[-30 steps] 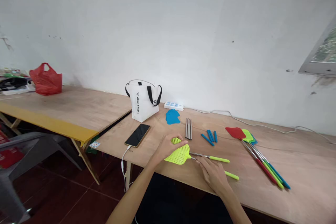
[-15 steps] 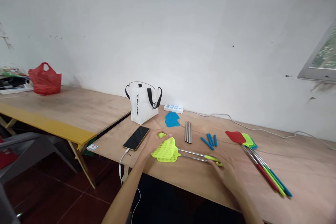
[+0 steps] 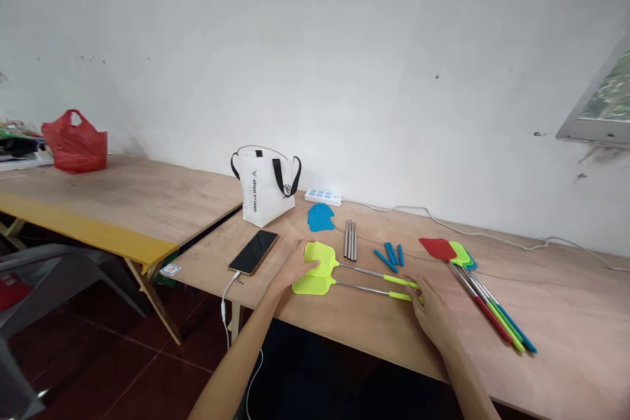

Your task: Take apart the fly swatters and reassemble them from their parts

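Two yellow-green fly swatters lie side by side near the table's front edge, heads left and handles right. My left hand [image 3: 294, 269] is closed at the left edge of the far swatter's mesh head [image 3: 325, 258], its thumb over the mesh and other fingers partly hidden. The near swatter's head [image 3: 311, 285] lies just in front. At the other end my right hand [image 3: 436, 318] is closed around the handle ends, with fingertips by the far handle [image 3: 399, 281] and thumb by the near handle [image 3: 399, 296]. Thin metal shafts join heads and handles.
Behind lie blue swatter heads [image 3: 321, 217], metal tubes [image 3: 350, 241] and blue handles [image 3: 391, 254]. Red [image 3: 438, 248], green and blue swatters lie right. A phone [image 3: 253, 252] with cable, white bag [image 3: 266, 193] and power strip [image 3: 323, 196] stand left and behind.
The two yellow-green swatters, overlapping and slanted before, now lie apart and nearly parallel. The far one has shifted away from me. Both hands have stayed at the heads and handle ends.
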`<state>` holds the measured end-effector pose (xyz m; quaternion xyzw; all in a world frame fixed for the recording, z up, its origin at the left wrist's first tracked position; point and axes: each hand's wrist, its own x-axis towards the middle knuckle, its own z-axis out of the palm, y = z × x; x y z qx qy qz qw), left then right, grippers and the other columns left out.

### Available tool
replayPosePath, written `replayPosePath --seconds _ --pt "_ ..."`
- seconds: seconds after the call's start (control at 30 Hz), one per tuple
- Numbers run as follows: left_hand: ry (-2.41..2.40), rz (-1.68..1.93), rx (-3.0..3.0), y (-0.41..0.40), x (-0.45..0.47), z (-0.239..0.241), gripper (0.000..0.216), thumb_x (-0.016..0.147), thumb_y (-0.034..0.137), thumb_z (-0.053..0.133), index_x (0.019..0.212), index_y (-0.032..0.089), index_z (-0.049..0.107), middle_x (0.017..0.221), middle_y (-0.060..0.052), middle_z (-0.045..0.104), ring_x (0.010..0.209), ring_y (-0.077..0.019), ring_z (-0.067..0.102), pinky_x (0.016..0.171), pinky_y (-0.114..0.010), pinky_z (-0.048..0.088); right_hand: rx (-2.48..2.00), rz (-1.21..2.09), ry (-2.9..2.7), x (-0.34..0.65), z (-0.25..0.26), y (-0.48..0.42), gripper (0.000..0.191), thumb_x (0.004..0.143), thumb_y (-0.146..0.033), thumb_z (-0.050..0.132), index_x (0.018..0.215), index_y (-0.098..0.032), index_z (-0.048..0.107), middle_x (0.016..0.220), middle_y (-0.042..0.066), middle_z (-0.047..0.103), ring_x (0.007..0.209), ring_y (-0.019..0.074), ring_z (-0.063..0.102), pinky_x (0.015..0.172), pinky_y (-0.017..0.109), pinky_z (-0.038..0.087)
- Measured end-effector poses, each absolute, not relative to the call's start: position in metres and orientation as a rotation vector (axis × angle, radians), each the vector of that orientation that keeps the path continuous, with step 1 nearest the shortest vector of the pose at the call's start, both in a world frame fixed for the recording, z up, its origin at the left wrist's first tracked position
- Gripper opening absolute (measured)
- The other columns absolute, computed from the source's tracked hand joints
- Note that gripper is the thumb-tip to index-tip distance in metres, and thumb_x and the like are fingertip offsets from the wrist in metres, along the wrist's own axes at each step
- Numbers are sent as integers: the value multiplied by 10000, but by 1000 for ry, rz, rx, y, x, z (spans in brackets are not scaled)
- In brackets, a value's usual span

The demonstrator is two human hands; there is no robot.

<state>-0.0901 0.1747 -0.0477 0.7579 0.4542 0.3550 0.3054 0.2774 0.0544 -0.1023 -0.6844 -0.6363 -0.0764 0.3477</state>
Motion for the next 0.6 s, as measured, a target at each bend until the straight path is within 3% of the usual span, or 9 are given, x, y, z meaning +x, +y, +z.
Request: replayPosePath --seconds 0.23,0.4,0.6 --pt "1303 837 2143 172 -89 -55 370 865 372 630 1198 211 637 1339 -123 580 1304 -332 509 1138 -494 363 -1862 -148 -1724 281 -102 53 410 976 -344 340 1252 -255 630 1218 85 686 1134 265 642 983 438 506" --pt "1366 608 2340 170 -91 -56 394 995 441 453 1332 268 562 1485 -95 479 1425 -298 389 1189 -508 260 -1914 -78 -1699 278 -98 52 402 980 -397 356 1236 -258 632 1241 85 672 1105 257 653 948 417 519" --pt "1294 561 2393 170 -93 -59 487 1030 536 356 1371 228 519 1546 -115 417 1489 -272 293 1211 -467 233 -1868 -110 -1768 276 -96 51 391 998 -428 353 1214 -260 632 1207 85 681 1151 269 625 952 431 501"
